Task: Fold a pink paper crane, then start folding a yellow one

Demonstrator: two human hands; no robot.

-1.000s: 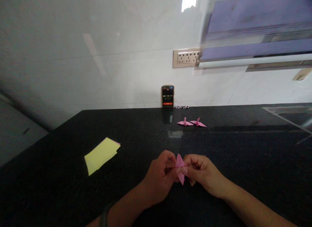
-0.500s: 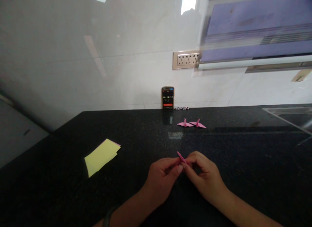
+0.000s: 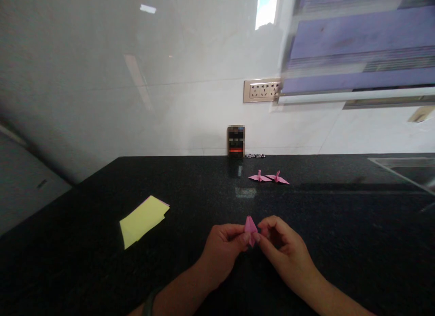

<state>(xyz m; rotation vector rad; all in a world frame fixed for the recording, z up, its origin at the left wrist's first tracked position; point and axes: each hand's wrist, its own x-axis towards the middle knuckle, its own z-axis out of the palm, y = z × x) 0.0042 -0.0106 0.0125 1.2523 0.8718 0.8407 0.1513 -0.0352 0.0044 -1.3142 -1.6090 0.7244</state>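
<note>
A small pink folded paper piece point(image 3: 250, 226) is pinched between my two hands just above the black counter point(image 3: 204, 180). My left hand point(image 3: 224, 250) grips its left side with curled fingers. My right hand point(image 3: 283, 250) pinches its right side, fingers also curled. Only the pointed upper part of the paper shows above my fingertips. Two finished pink paper cranes point(image 3: 268, 177) sit side by side farther back on the counter.
A stack of yellow paper sheets with a pink one underneath point(image 3: 142, 220) lies to the left. A phone point(image 3: 235, 141) leans against the white wall at the back, small beads point(image 3: 254, 155) beside it. A socket strip point(image 3: 261, 90) is on the wall.
The pink paper was first upright and larger between my fingers, then tilted flat, and now stands up again as a smaller point. Both hands stayed in place.
</note>
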